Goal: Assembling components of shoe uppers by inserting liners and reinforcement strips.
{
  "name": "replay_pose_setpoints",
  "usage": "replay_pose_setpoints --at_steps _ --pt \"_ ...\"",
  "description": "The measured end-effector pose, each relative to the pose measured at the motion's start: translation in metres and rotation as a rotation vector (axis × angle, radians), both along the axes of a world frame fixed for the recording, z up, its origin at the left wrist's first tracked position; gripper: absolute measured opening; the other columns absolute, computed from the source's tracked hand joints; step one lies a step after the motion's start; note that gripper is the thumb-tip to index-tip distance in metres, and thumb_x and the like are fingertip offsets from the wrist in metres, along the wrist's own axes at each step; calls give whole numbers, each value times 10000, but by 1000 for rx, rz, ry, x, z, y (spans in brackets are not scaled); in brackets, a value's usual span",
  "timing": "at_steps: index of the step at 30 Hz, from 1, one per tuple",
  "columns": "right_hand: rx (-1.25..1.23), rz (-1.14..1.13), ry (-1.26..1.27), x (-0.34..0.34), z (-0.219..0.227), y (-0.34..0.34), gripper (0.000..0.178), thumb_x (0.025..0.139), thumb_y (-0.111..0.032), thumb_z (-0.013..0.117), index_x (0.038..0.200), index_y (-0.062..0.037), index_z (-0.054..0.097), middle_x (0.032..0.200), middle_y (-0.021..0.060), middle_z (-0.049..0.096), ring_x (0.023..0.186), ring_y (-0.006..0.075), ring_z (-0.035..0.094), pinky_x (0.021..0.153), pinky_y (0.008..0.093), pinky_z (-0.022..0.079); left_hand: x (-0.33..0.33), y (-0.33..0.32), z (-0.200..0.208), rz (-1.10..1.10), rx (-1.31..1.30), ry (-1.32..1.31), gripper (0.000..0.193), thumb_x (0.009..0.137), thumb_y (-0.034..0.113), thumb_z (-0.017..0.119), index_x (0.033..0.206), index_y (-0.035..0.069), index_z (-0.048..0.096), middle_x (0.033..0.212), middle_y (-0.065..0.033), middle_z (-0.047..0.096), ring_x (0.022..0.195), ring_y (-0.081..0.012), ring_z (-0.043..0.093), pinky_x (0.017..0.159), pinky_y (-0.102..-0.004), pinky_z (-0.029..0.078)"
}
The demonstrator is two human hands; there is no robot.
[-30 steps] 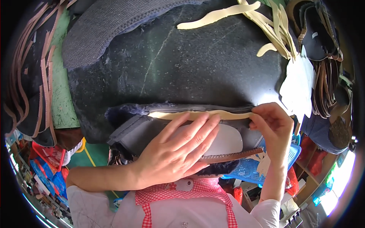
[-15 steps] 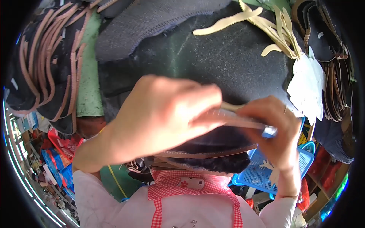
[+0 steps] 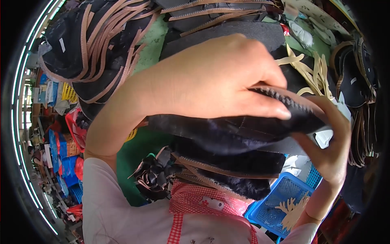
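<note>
— Where to look for the dark piece (image 3: 302, 116)?
— Up in front of the body, above the lap, pinched tight by its brown stitched edge in the left hand (image 3: 243, 73), with thumb in front and fingers behind.
— And at its right end?
— Curved around by the right hand (image 3: 331, 154), with thumb below and fingers above; impossible to tell how firmly.
— Why with two hands?
— Probably to steady something soft and prone to sagging.
— And round about?
— On the green desk (image 3: 154, 44), brown-edged pieces (image 3: 65, 53) piled at left, perhaps for easy reach, and cream strips (image 3: 313, 75) bunched at right. Closer in, furry pieces (image 3: 252, 185) layered by a checked apron (image 3: 187, 199), near a blue basket (image 3: 264, 199) with pale cut-outs (image 3: 294, 213) inside. Far left, a cluttered room under long bright lights (image 3: 17, 89).
</note>
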State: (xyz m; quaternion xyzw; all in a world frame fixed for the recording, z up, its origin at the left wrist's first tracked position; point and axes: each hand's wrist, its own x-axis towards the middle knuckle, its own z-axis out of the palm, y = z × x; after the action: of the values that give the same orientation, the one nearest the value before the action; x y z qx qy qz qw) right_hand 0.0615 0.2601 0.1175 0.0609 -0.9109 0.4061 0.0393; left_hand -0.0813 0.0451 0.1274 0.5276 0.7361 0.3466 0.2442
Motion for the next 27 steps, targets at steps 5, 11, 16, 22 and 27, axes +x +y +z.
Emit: replay_pose_setpoints --at_steps 5,11,16,22,27 --pt "69 -13 -2 -10 -10 -13 626 570 -36 879 1135 22 616 1011 119 683 987 205 669 919 331 494 -1 -1 -27 74 40 34 374 946 269 696 762 -25 556 619 -91 306 586 -158 279 510 -341 305" --pt "-522 -64 -238 -12 -34 -15 197 803 -73 830 929 13 706 732 -81 523 696 -6 434 589 181 341 7 -1 -35 39 3 -154 372 979 286 656 777 -17 581 614 -61 325 580 -120 300 512 -324 304" --pt "-966 92 -409 -7 -62 -3 185 890 -181 758 932 -5 721 775 -69 603 709 13 478 631 202 367 12 1 -47 -59 65 -623 317 1017 252 606 1068 -52 680 747 1 568 742 -14 459 640 -235 417" --pt "-883 185 -422 -13 -50 11 261 886 -238 768 987 -3 717 766 -79 534 698 33 434 623 226 343 0 -1 -34 -116 -51 -597 323 955 235 698 1125 -39 694 856 -8 663 805 -30 546 709 -235 461" --pt "244 112 532 -15 -2 5 337 580 -115 870 872 -20 730 815 56 657 719 217 581 649 315 471 5 1 -16 -17 307 492 225 729 158 830 830 30 676 792 -78 665 678 -205 667 605 -297 513"
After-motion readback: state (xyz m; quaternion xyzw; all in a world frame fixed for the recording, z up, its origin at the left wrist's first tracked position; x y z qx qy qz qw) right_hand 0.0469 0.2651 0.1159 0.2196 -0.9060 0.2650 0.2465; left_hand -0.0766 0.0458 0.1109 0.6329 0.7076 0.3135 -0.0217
